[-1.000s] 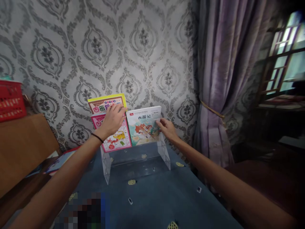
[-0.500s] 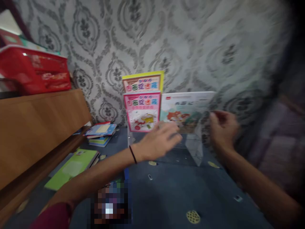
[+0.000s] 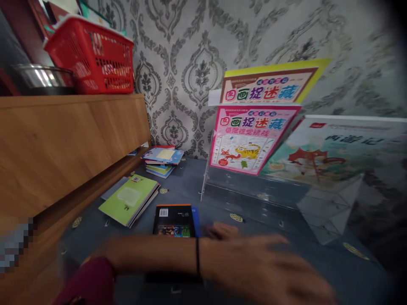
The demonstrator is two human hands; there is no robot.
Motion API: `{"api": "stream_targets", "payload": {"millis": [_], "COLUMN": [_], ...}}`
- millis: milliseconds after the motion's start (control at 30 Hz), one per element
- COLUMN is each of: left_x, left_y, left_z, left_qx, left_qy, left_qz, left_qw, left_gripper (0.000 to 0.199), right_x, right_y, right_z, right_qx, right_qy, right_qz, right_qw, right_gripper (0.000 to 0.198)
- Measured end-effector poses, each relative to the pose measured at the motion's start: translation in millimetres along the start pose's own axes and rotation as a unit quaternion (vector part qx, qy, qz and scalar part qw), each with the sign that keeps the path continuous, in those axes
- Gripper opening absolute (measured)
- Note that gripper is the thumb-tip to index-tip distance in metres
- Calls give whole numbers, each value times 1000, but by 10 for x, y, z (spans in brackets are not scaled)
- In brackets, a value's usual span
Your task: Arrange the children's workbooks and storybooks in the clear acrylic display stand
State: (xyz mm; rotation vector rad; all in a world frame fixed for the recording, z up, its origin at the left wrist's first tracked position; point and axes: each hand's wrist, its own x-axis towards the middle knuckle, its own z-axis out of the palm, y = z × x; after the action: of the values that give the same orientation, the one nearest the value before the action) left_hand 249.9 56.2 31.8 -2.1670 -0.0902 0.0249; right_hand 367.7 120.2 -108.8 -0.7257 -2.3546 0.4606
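My left hand [image 3: 263, 267] reaches across the lower part of the view, blurred, with fingers stretched to the right and nothing visible in them. Beyond its wrist show a few fingers of my right hand [image 3: 221, 231], mostly hidden behind the left arm. They lie just right of a black book [image 3: 174, 216] with a barcode, which overlaps a blue book [image 3: 196, 222]. A clear acrylic stand [image 3: 235, 186] holds a pink picture-puzzle book [image 3: 243, 142], a yellow-edged book [image 3: 263, 87] behind it, and a green-blue storybook [image 3: 321, 148] to the right. Both hands are apart from the stand.
Left of the black book lies a green book [image 3: 130, 199] on others. Farther back is a small stack of books [image 3: 163, 159]. A wooden headboard [image 3: 73, 140] carries a red basket [image 3: 98, 57] and a metal bowl [image 3: 44, 76]. Patterned wallpaper [image 3: 203, 72] covers the wall behind.
Both hands have left the stand's front and come down toward the near surface, the right one crossing leftward. The view has turned left and closer; the books remain in the stand.
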Motion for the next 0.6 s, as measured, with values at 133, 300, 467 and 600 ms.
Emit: {"api": "stream_targets", "payload": {"millis": [133,300,467,600], "left_x": [-643,-1416,-1762,-1813], "left_y": [-229,-639,-870,-891], "left_z": [790,1579,2179,2315], "left_qx": [-290,-253,-161,-191], "left_qy": [20,-107,-212,-271], "left_qz": [-277,-504,-535,-521], "left_qw": [916,819,802,787], "left_gripper": [27,28,44,40], "right_x": [-28,-90,-155,-186], "right_y": [-94,-151,49,152], "right_z": [223,237,330,360], "right_qx": [17,10,-4,18], "right_qy": [-21,-42,-37,-48], "right_qz": [25,115,137,123], "right_qw": [999,992,990,991], "right_gripper": [32,29,14,15]}}
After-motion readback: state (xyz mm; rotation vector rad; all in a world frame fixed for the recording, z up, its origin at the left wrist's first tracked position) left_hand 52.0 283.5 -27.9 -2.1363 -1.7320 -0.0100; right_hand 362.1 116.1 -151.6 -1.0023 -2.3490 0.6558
